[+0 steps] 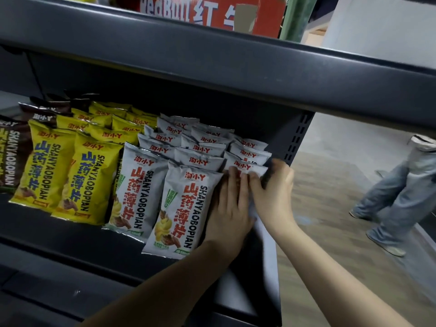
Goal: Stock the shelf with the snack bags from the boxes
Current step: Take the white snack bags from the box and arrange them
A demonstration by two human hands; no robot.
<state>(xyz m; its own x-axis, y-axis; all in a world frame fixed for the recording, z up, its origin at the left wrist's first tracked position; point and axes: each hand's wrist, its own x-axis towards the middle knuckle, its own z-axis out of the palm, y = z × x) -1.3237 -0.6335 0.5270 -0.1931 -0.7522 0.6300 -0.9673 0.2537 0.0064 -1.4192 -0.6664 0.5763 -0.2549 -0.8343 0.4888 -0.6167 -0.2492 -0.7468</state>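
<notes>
Rows of snack bags stand on the dark shelf (70, 234): brown bags (11, 147) at the far left, yellow bags (92, 178) beside them, several grey bags (181, 208) to the right. At the shelf's right end a grey bag (250, 167) stands in the front of the last row. My left hand (230, 208) lies flat on its front with straight fingers. My right hand (273, 192) holds the bag's right edge, fingers curled round it. Most of that bag is hidden behind both hands.
An upper shelf board (212, 74) overhangs the bags, with a red drinks carton (212, 13) on top. The shelf's slotted right upright (297, 138) stands just beside my right hand. A person in jeans (398, 199) walks across the aisle floor to the right.
</notes>
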